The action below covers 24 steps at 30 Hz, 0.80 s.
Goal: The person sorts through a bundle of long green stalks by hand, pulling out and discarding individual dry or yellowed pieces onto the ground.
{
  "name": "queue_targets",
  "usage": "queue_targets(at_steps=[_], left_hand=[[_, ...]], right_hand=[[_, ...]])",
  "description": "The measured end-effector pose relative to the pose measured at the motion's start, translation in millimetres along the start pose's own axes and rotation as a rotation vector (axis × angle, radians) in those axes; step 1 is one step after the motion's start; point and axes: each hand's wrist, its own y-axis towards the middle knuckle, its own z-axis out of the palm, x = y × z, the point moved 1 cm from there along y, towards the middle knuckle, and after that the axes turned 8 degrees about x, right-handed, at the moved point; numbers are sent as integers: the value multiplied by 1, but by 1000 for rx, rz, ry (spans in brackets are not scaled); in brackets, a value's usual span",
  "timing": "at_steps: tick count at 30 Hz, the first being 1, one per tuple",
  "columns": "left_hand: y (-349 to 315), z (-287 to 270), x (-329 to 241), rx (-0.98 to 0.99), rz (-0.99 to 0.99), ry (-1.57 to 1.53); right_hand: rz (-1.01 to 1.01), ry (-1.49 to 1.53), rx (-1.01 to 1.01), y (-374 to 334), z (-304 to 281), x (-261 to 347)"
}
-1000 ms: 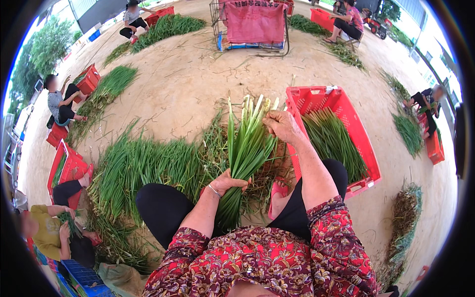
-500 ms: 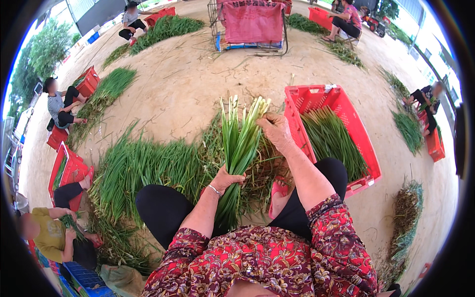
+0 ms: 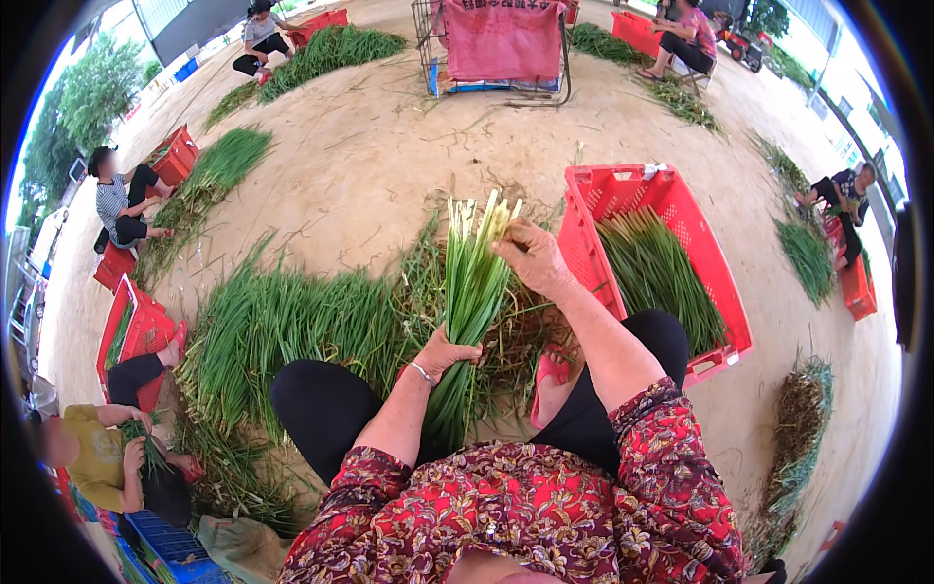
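Note:
My left hand (image 3: pixel 446 355) is wrapped round the lower part of a bunch of garlic chives (image 3: pixel 475 282), held upright in front of me with its pale stem ends at the top. At those ends my right hand (image 3: pixel 537 258) is closed, fingertips pinching the pale stems on the right side. Behind and left of the bunch, a wide heap of loose green chives (image 3: pixel 292 331) lies on the ground. To the right stands a red plastic crate (image 3: pixel 582 234), holding neatly laid chives (image 3: pixel 662 277).
Dry trimmings (image 3: pixel 520 341) lie under the bunch, near my pink sandal (image 3: pixel 553 375). A metal-framed cart with a pink cloth (image 3: pixel 501 44) stands ahead. Several co-workers sit around with heaps and crates, one in a mustard top (image 3: pixel 92 457) close at left.
My right hand has shifted slightly left, toward the bunch. The pale stem ends, spread apart before, now stand closer together. My left hand keeps its hold.

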Motion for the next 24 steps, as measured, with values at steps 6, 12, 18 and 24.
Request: queue_targets(at_steps=[6,12,18,24], left_hand=[[-1,7,-12,-32,86,41],[-4,1,-3,-33,20,-6],[-9,-3,-5,-96,70,14],[-2,-1,2,-33,95,44]], right_hand=[[147,-148,-207,0,-7,-3],[-492,-865,177,-7,23,29],[391,297,49,0,12,-1],[515,365,-31,6,1,-1]])
